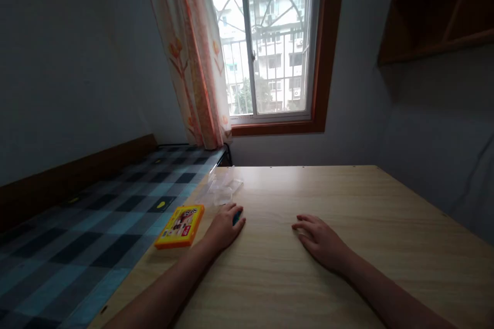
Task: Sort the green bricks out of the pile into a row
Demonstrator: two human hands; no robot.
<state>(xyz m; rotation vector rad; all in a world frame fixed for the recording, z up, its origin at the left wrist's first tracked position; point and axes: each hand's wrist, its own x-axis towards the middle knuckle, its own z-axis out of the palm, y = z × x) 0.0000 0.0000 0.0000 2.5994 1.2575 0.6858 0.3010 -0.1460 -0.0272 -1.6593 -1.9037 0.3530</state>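
At the far left, a dark wooden board (77, 172) runs along the wall, and beside it lies a bed (104, 252) with a checked cover in blue, grey and near-black, marked here and there with small yellow motifs. Its near side meets the left edge of the pale wooden counter (270, 277). On that edge sits a flat yellow and orange box (180, 226), slanted, with a printed picture on top (the lettering is too small to read). Above the far end of the bed hangs a pale curtain (193, 51) with orange flowers and an orange band.

Next comes the left hand (222, 229), palm down on the counter just right of the box, closed around a small blue object (236, 217); only a bit of blue shows between forefinger and thumb, so its shape is hidden. Just beyond the fingertips lie some clear plastic pieces (223, 195), near the counter's left edge.

Behind them a window (280, 51) in a reddish-brown frame looks out on a pale building past curved bars. Further right, well apart from the left hand, the right hand (318, 239) is empty and loosely open over bare wood, its fingers pointing left. High at the right is a brown wooden shelf (436, 25).
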